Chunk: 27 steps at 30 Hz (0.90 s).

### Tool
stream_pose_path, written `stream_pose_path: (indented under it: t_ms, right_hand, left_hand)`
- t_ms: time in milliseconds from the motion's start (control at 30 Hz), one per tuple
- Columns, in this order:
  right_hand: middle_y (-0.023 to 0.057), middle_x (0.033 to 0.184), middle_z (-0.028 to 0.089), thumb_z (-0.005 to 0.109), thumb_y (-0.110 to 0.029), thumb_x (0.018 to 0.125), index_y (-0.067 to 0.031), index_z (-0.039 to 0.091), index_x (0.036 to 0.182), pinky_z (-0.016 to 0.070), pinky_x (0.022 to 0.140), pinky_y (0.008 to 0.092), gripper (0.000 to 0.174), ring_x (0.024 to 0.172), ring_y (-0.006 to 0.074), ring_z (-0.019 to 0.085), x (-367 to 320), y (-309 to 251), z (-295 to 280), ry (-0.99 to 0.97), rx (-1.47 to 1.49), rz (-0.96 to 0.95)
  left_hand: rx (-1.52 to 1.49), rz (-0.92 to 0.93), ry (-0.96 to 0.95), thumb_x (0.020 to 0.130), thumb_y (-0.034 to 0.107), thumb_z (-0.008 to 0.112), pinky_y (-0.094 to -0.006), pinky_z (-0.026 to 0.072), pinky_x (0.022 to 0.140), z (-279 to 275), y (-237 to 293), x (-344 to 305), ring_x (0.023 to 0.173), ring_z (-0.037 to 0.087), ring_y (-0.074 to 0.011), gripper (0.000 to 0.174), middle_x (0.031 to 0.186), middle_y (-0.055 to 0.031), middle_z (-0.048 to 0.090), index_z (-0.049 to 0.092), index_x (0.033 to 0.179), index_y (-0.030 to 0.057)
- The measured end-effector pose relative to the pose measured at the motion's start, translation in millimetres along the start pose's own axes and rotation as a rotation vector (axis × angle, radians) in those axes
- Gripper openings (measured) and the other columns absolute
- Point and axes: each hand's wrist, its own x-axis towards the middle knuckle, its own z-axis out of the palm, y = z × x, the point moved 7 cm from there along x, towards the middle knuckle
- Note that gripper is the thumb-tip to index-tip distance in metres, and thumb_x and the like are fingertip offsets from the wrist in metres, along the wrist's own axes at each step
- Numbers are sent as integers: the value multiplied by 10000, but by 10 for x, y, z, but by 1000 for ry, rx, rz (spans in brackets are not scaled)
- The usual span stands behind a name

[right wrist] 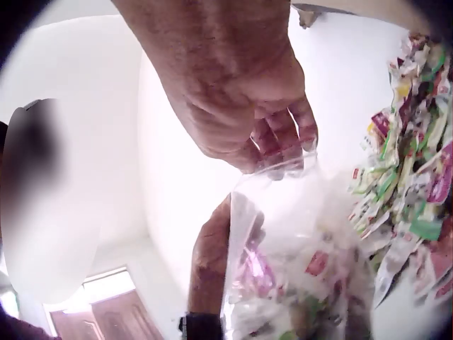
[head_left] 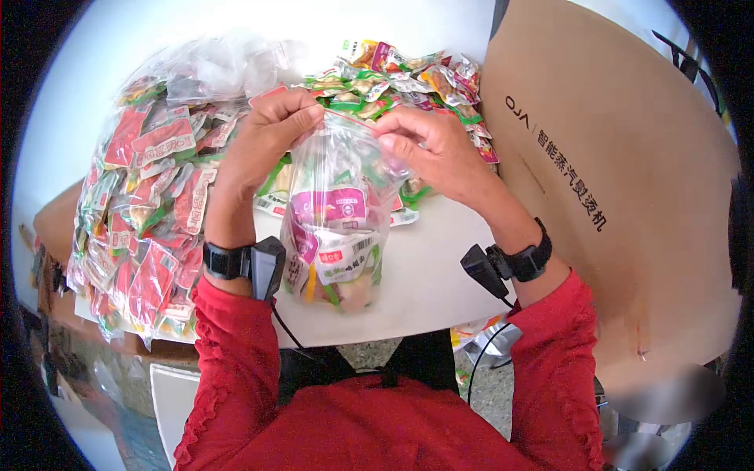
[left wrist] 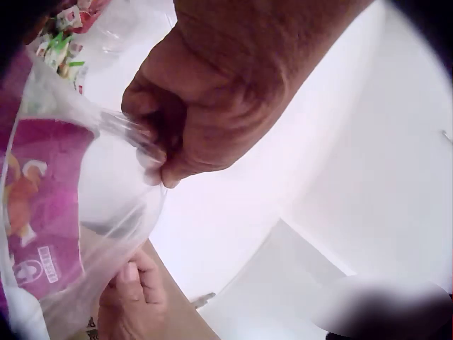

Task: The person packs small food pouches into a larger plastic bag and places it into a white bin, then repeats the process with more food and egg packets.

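Observation:
A clear plastic zip bag point(head_left: 318, 161) with a red line along its top stands on the white table in front of me. Inside are several small snack packets point(head_left: 342, 250), purple, white and green. My left hand point(head_left: 271, 129) pinches the left end of the bag's top edge between thumb and fingers. At the other end, my right hand point(head_left: 436, 149) pinches the same edge, and the red line runs taut between the two. In the left wrist view the left hand point(left wrist: 212, 106) grips the clear film. The right wrist view has the right hand's fingers point(right wrist: 283, 134) at the bag's rim.
On the left lies a large clear sack point(head_left: 149, 212) full of red and green packets. Behind the zip bag is a loose heap of packets point(head_left: 393, 78). A tall cardboard box point(head_left: 613, 180) stands along the right side of the white table point(head_left: 440, 275).

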Motion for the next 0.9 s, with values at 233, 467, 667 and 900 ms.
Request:
stream_pose_path:
  t_ms: [233,467,667,900]
  right_hand:
    - [45,850,579,531,-48,759,-4,544,979,449,676,238,225,781,102,549,-119,1392,-354,295,-153,266]
    - [133,852,610,531,-98,727,-7,552,1004,468,677,309,293,773,194,595,-346,2136,-373,356,-113,562]
    - [123,874,611,583,-123,735,-28,543,1004,466,685,325,288,779,210,596,-48,2133,-210,359,-328,392]
    - [194,1049,552,615,-408,712,-21,443,1189,406,840,413,638,988,340,504,332,1863,176,48,-790,363]
  left_hand:
    - [-463,-131,37,850,251,538,-164,227,373,-323,-1033,237,438,371,-10,176,542,66,453,550,739,115]
    - [-807,-286,167,863,317,508,-175,230,352,-182,-1749,219,429,380,-39,242,539,36,440,539,831,80]
    - [-901,-515,55,858,245,513,-239,512,614,79,-2187,19,671,591,-133,235,854,-60,607,559,970,44]
    - [-816,-572,-170,809,121,577,-272,524,713,295,-1994,-122,796,616,-146,272,970,-99,610,548,1050,-2]
